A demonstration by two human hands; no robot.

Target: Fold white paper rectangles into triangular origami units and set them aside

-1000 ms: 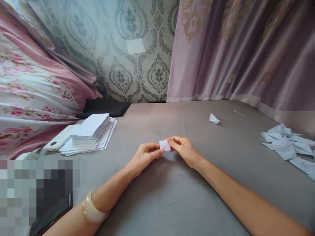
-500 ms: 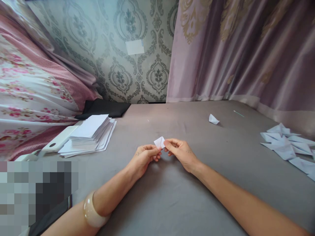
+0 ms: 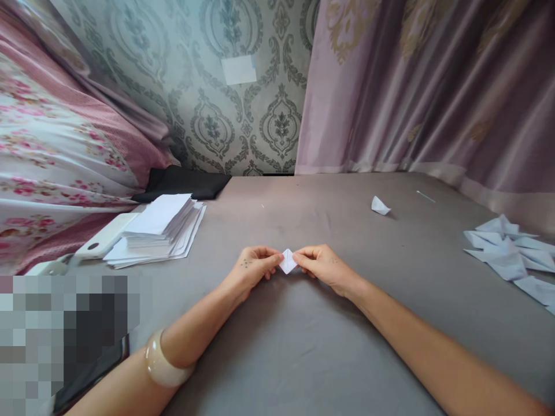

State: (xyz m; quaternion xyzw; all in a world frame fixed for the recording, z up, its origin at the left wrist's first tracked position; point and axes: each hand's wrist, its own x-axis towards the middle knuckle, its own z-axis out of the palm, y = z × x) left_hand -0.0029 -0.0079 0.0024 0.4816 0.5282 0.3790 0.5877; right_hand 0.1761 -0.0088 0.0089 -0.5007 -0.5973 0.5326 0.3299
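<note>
A small diamond of folded white paper (image 3: 288,262) is held up between my two hands, above the grey surface. My left hand (image 3: 259,264) pinches its left corner between thumb and fingers. On the opposite corner, my right hand (image 3: 321,264) closes in a matching pinch. A crease runs down the middle of the paper's near face. Beyond my right hand, one folded paper piece (image 3: 380,206) lies by itself.
Grey cloth (image 3: 329,335) covers the surface. At left a stack of white paper (image 3: 158,222) stands beside a white flat object (image 3: 106,235) and a black folded item (image 3: 184,184). Several folded papers (image 3: 505,245) lie at right, near a thin stick (image 3: 426,196). Curtains (image 3: 368,115) hang behind.
The folded paper has turned so that it shows as an upright diamond. My hands have drawn slightly apart to its opposite corners, and the view has tilted down a little.
</note>
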